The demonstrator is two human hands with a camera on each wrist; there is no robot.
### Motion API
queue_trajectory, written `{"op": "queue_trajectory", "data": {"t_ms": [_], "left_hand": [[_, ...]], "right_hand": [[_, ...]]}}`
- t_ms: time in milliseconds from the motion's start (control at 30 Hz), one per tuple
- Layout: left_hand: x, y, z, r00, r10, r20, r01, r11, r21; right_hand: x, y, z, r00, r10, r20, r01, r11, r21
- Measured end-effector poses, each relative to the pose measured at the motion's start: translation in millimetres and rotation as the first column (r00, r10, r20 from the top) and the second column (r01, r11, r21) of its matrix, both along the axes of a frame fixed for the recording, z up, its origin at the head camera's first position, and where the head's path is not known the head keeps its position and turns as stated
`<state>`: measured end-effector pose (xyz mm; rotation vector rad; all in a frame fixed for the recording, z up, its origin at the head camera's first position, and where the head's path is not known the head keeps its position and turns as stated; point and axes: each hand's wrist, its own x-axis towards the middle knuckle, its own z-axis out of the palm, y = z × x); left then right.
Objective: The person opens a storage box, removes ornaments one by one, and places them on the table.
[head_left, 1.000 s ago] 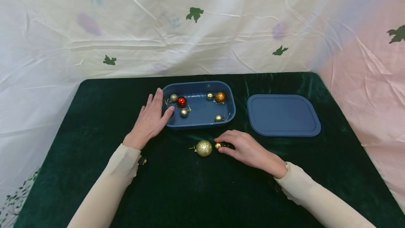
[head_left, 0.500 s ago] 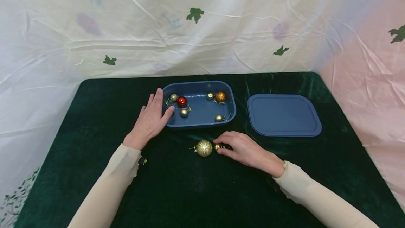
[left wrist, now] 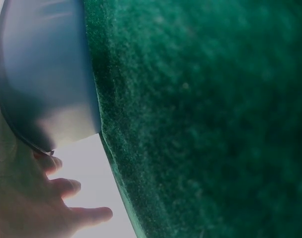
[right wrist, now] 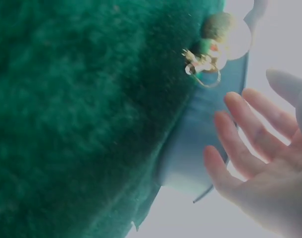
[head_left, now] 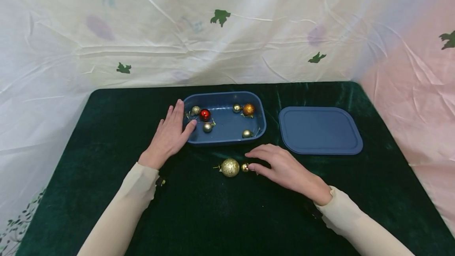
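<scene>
My left hand (head_left: 167,137) rests with straight fingers against the left end of a blue rectangular box (head_left: 227,142), its thumb over the front rim. Inside the box lie several small Christmas baubles, among them a red bauble (head_left: 204,115) and an orange glittery bauble (head_left: 248,109). In front of the box, a large gold glitter bauble (head_left: 230,168) and a small shiny gold bauble (head_left: 245,167) lie side by side on the cloth. Just right of the small one hovers my right hand (head_left: 284,167), fingers spread and holding nothing; the right wrist view shows the small bauble's gold loop (right wrist: 210,78) apart from the fingers.
A flat blue lid (head_left: 321,130) lies on the table to the right of the box. Dark green velvet cloth (head_left: 213,220) covers the table. Behind it hangs a pale curtain (head_left: 149,23) with green leaf shapes.
The right hand has let go of the small gold bauble and drawn slightly right, its fingers opening. The bauble stays beside the large one. My left hand keeps its place.
</scene>
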<state>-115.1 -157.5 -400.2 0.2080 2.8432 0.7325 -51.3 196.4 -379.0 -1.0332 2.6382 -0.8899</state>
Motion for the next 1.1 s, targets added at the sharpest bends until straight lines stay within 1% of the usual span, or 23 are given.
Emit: {"op": "queue_trajectory", "data": {"t_ms": [233,400,500,700,833,967,1100], "left_hand": [[2.4,1.8,0.7,1.0,0.002,-0.016,-0.002,1.0,0.008],[2.9,3.4,1.3,1.0,-0.004,-0.025,0.004,1.0,0.007],[3.2,4.0,2.1,1.0,-0.01,-0.028,0.01,1.0,0.0],[4.2,1.4,4.1,0.999,-0.03,-0.037,0.031,0.999,0.01],[4.6,-4.0,4.5,0.997,-0.058,-0.041,0.059,0.998,0.019],[4.7,-7.7,3.3,0.995,-0.082,-0.061,0.083,0.996,0.02],[4.6,-7.0,1.3,0.993,-0.094,-0.076,0.096,0.995,0.024]], "right_hand": [[-1.3,6.3,7.1,0.995,-0.056,-0.08,0.048,0.994,-0.098],[-7.8,3.5,12.3,0.988,-0.073,-0.135,0.05,0.985,-0.165],[-13.1,-0.5,15.3,0.987,-0.071,-0.141,0.043,0.981,-0.19],[-25.8,-14.0,21.3,0.987,-0.048,-0.151,0.015,0.976,-0.217],[-34.3,-23.5,26.2,0.986,-0.013,-0.169,-0.026,0.974,-0.223],[-43.5,-32.4,30.3,0.983,0.019,-0.184,-0.061,0.973,-0.225],[-51.9,-42.3,33.4,0.979,0.05,-0.197,-0.092,0.973,-0.211]]}}
